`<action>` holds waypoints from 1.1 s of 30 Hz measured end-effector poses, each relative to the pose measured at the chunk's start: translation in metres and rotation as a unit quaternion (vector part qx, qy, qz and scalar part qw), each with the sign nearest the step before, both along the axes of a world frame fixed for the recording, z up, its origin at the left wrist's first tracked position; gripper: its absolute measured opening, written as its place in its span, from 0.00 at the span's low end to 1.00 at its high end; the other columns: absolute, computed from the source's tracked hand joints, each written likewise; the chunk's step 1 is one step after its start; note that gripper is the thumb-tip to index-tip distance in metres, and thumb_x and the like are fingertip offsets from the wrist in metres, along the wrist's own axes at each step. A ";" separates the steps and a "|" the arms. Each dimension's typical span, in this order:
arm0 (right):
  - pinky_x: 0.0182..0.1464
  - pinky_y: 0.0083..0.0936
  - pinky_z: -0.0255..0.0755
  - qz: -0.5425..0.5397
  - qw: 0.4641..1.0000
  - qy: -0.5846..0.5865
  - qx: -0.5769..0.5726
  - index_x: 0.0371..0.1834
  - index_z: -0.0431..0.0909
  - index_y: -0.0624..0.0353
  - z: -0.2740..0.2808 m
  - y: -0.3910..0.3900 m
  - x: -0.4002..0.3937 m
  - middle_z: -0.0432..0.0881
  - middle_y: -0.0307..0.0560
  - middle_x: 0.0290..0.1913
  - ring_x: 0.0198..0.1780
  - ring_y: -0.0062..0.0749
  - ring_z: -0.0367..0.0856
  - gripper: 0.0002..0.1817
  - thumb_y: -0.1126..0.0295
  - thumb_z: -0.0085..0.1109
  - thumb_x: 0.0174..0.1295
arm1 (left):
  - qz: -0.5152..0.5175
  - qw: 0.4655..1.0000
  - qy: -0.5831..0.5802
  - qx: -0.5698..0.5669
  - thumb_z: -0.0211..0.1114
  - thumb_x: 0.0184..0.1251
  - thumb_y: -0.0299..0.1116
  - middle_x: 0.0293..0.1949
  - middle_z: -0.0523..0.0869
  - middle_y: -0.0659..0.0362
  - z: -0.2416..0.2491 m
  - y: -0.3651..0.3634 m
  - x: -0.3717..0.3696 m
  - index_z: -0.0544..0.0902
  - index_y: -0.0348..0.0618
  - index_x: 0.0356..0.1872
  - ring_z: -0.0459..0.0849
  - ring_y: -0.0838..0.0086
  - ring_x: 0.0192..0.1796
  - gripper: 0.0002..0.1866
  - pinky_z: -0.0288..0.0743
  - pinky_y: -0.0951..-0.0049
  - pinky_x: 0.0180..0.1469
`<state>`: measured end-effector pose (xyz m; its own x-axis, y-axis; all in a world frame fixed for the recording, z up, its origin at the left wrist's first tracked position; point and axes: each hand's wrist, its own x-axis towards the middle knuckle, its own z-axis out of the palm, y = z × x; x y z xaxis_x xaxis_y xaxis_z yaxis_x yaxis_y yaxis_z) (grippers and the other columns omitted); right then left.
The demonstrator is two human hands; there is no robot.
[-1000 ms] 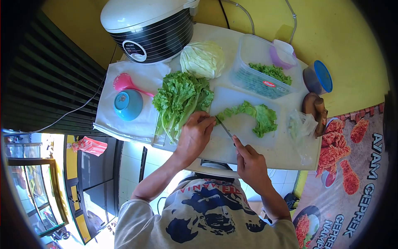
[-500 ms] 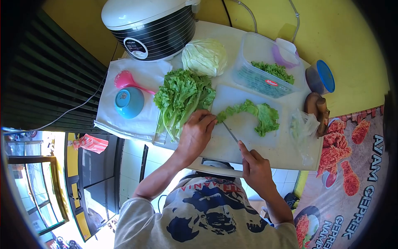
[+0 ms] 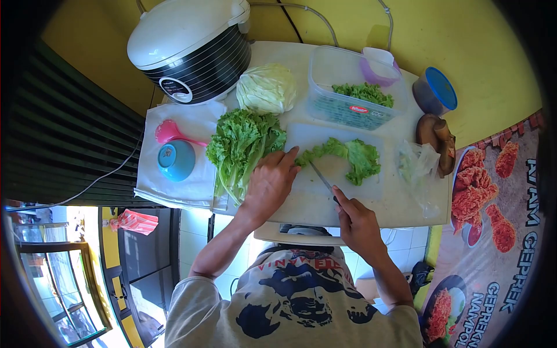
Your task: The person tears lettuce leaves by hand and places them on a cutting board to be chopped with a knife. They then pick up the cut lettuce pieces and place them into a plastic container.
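A frilly green lettuce leaf [image 3: 363, 160] lies curved across the white cutting board [image 3: 325, 132]. My left hand [image 3: 271, 178] is closed at the leaf's left end, its fingertips pinching the narrow tip. In my right hand [image 3: 361, 225] is a knife [image 3: 321, 176], held by its dark handle. The blade slants up and left, its point touching or very near the leaf close to my left fingers. A bunch of lettuce [image 3: 243, 142] rests just left of the board, partly behind my left hand.
Behind the board stand a pale cabbage [image 3: 267, 88] and a clear plastic container [image 3: 348, 116] with cut lettuce inside. A rice cooker [image 3: 197, 64], blue bowl [image 3: 176, 160] and pink ladle [image 3: 168, 132] are leftward. To the right are a plastic bag [image 3: 419, 174] and blue-lidded tub [image 3: 435, 91].
The camera view has shifted slightly, moving the whole scene. My left fingers have spread a little at the leaf's end. The knife stays near the same spot on the leaf.
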<state>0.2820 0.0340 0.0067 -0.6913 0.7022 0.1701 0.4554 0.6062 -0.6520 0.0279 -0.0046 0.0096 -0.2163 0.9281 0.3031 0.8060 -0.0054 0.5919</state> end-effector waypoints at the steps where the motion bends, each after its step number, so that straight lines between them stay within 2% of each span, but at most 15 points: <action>1: 0.31 0.39 0.81 -0.003 1.000 0.002 0.006 0.80 0.73 0.51 0.000 0.002 0.001 0.85 0.51 0.34 0.27 0.45 0.86 0.32 0.79 0.60 0.71 | 0.007 1.000 0.018 -0.005 0.73 0.68 0.27 0.43 0.87 0.49 -0.001 0.002 0.001 0.87 0.41 0.56 0.88 0.52 0.46 0.16 0.82 0.53 0.50; 4: 0.31 0.40 0.81 -0.016 1.000 0.004 0.017 0.79 0.73 0.51 -0.003 0.008 0.004 0.85 0.52 0.35 0.27 0.46 0.86 0.32 0.79 0.60 0.71 | 0.003 1.000 0.006 -0.002 0.75 0.66 0.28 0.44 0.87 0.49 -0.005 0.005 0.001 0.89 0.42 0.52 0.87 0.51 0.47 0.14 0.82 0.53 0.52; 7: 0.31 0.40 0.81 -0.031 0.999 0.017 0.028 0.79 0.74 0.51 -0.010 0.013 0.005 0.86 0.53 0.35 0.27 0.46 0.86 0.31 0.79 0.60 0.71 | -0.023 0.999 0.033 0.016 0.75 0.66 0.27 0.44 0.88 0.50 0.000 0.008 -0.001 0.90 0.39 0.50 0.88 0.52 0.44 0.13 0.81 0.54 0.52; 10: 0.32 0.40 0.81 -0.041 0.998 0.028 0.033 0.79 0.74 0.51 -0.014 0.016 0.006 0.86 0.53 0.35 0.27 0.47 0.86 0.31 0.79 0.60 0.72 | -0.047 0.999 0.014 0.014 0.75 0.65 0.27 0.43 0.88 0.50 -0.003 0.015 -0.002 0.90 0.39 0.50 0.88 0.51 0.45 0.13 0.81 0.54 0.53; 13: 0.32 0.40 0.82 -0.042 0.998 0.037 0.039 0.79 0.73 0.51 -0.015 0.016 0.005 0.86 0.53 0.35 0.28 0.47 0.86 0.31 0.79 0.60 0.72 | -0.017 1.000 0.002 -0.014 0.74 0.65 0.26 0.43 0.88 0.50 -0.002 0.025 0.004 0.90 0.37 0.47 0.88 0.50 0.46 0.11 0.81 0.54 0.53; 17: 0.32 0.40 0.81 -0.043 0.997 0.050 0.046 0.80 0.73 0.52 -0.017 0.015 0.006 0.87 0.54 0.36 0.28 0.47 0.87 0.31 0.79 0.60 0.72 | -0.039 0.999 0.019 0.000 0.73 0.65 0.24 0.45 0.88 0.49 0.000 0.030 0.004 0.88 0.37 0.49 0.88 0.50 0.48 0.12 0.81 0.54 0.54; 23: 0.34 0.37 0.80 -0.069 0.992 0.098 0.031 0.80 0.72 0.56 -0.022 0.014 0.006 0.85 0.56 0.35 0.29 0.44 0.86 0.31 0.81 0.60 0.73 | -0.107 0.994 0.034 0.018 0.73 0.61 0.21 0.47 0.87 0.50 0.002 0.039 -0.002 0.85 0.38 0.46 0.87 0.51 0.52 0.13 0.80 0.53 0.58; 25: 0.38 0.32 0.80 -0.090 0.992 0.093 -0.003 0.77 0.75 0.58 -0.017 0.014 0.005 0.87 0.58 0.38 0.31 0.40 0.86 0.27 0.80 0.59 0.75 | -0.133 0.989 0.039 0.045 0.73 0.60 0.20 0.46 0.87 0.51 0.003 0.043 -0.001 0.83 0.39 0.44 0.86 0.51 0.53 0.12 0.79 0.54 0.59; 29: 0.41 0.29 0.80 -0.105 0.990 0.088 -0.025 0.76 0.77 0.59 -0.016 0.014 0.004 0.88 0.60 0.40 0.33 0.38 0.86 0.25 0.79 0.59 0.76 | -0.135 0.990 0.035 -0.010 0.73 0.60 0.19 0.43 0.88 0.52 0.000 0.046 -0.001 0.83 0.40 0.43 0.86 0.52 0.52 0.12 0.79 0.54 0.58; 33: 0.38 0.34 0.80 -0.087 0.989 0.121 0.004 0.79 0.73 0.58 -0.021 0.017 0.005 0.85 0.57 0.36 0.31 0.44 0.86 0.29 0.81 0.60 0.74 | -0.144 0.989 0.008 -0.024 0.73 0.62 0.19 0.41 0.88 0.52 0.007 0.046 -0.003 0.83 0.40 0.44 0.87 0.54 0.49 0.11 0.79 0.55 0.55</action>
<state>0.2872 0.0514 -0.0147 -0.4985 0.8049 0.3219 0.3838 0.5379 -0.7506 0.0248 0.0415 0.0167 0.0641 0.9637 0.2592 0.7839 -0.2093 0.5845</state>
